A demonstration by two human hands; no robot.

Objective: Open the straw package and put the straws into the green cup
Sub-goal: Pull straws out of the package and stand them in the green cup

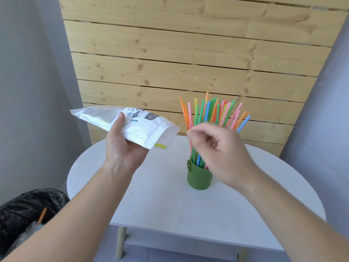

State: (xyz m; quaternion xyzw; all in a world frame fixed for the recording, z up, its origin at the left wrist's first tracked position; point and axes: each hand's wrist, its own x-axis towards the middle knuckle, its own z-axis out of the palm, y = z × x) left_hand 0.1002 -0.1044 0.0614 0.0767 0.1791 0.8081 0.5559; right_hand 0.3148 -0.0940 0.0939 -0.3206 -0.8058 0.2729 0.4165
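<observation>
My left hand [120, 146] holds the white straw package [139, 127] up above the table's left side, open end pointing right. One yellow straw [160, 145] pokes out of that open end. The green cup [198, 176] stands upright near the middle of the white table, filled with several coloured straws [213, 112] that fan out above it. My right hand [217, 148] is blurred in front of those straws, fingers curled with the tips pinched together at a pink straw; whether it grips it I cannot tell.
The round white table [170, 205] stands against a wooden slat wall [188, 63]. At lower left is a bin with a black bag [26, 210] holding an orange straw [42, 215] and scraps. Grey walls flank both sides.
</observation>
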